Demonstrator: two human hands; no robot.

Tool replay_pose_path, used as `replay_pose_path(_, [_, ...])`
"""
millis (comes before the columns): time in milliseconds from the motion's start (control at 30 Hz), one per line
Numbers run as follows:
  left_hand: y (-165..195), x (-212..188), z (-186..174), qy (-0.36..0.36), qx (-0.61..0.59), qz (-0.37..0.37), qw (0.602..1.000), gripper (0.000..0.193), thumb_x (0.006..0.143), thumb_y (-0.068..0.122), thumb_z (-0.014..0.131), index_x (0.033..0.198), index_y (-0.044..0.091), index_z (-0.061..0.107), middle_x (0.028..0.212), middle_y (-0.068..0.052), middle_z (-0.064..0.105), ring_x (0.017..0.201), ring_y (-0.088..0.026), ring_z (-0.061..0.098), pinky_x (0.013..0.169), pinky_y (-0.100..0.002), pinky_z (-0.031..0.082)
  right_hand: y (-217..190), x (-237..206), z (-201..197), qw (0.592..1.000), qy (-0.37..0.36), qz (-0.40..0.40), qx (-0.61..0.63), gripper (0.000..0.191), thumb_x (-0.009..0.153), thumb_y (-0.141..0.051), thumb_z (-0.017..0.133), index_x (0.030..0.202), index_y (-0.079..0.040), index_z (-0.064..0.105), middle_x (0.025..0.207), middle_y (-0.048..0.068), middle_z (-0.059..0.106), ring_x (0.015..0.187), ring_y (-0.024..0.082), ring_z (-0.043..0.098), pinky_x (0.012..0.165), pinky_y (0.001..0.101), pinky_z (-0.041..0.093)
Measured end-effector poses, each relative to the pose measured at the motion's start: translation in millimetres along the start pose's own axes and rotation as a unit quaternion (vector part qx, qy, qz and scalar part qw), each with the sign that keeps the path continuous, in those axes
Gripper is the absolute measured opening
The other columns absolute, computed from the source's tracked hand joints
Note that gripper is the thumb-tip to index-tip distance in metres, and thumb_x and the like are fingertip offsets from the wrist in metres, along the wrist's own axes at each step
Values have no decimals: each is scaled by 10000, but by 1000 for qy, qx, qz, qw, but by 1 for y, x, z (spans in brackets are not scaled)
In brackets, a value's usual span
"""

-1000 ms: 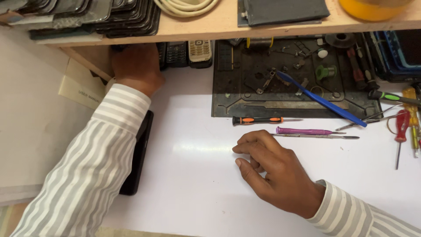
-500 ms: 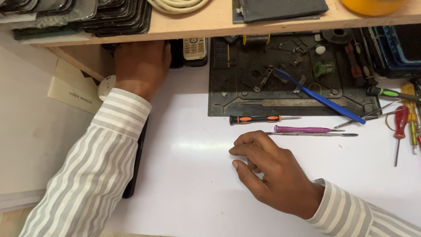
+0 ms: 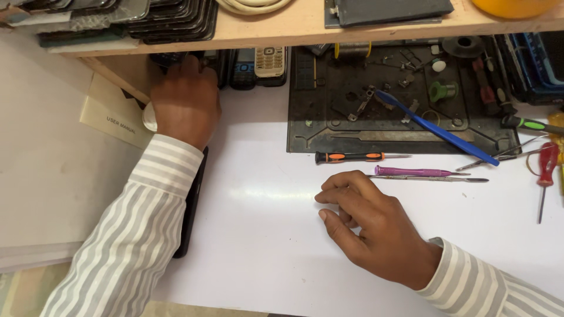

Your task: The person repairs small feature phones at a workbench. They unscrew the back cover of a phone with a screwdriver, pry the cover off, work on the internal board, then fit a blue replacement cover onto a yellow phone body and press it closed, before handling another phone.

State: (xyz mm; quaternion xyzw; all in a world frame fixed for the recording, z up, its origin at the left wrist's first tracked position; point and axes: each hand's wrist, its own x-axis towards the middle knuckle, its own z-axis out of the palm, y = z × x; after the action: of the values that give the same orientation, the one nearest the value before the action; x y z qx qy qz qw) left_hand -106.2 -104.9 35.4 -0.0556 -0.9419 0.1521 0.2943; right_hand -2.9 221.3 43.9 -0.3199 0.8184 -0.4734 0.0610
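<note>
At the far left, a cream paper booklet (image 3: 111,117) leans under the pale wooden shelf (image 3: 305,26), and a flat black slab (image 3: 192,205) lies on the white worktop (image 3: 258,246), partly under the striped left sleeve. The left hand (image 3: 185,103) reaches far under the shelf, its fingers closed around a small dark object (image 3: 170,58) at the shelf's edge; what that object is cannot be told. Just right of it stand dark handsets and a beige keypad phone (image 3: 270,61) against the back.

Nearer the middle, the right hand (image 3: 376,226) rests on the worktop with its fingers curled loosely together, the thumb tucked close; whether it holds anything cannot be told. Just beyond its fingertips lie a black-and-orange screwdriver (image 3: 358,157), a purple-handled tool (image 3: 414,172) and a thin metal spudger (image 3: 435,179).

Farther back sits a black rubber work mat (image 3: 329,126) strewn with small metal parts, with a blue plastic pry stick (image 3: 437,129) slanting across it. At the far right lie a green-handled screwdriver (image 3: 529,124) and a red-handled screwdriver (image 3: 546,170).
</note>
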Motion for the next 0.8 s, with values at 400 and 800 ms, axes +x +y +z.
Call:
replay_pose_path(400, [5,33,8,-129,31,-44,990,540,742,264,862,1185,5,695,1129,-206,684,995,-365,673,717,-487,564,-2,-2,-2,1000,-3,1,-2,197,878,-78,679,1059,0,692,1138,109,642,666,119,744,503,234,570])
replay_pose_path(800, [-23,31,9,10,-75,-77,994,299,954,252,784,1070,-16,720,1047,-212,711,940,-409,670,814,-504,527,-2,-3,-3,1000,-1,-1,-6,203,885,-85,680,1067,2,701,1128,113,643,656,122,744,505,237,565])
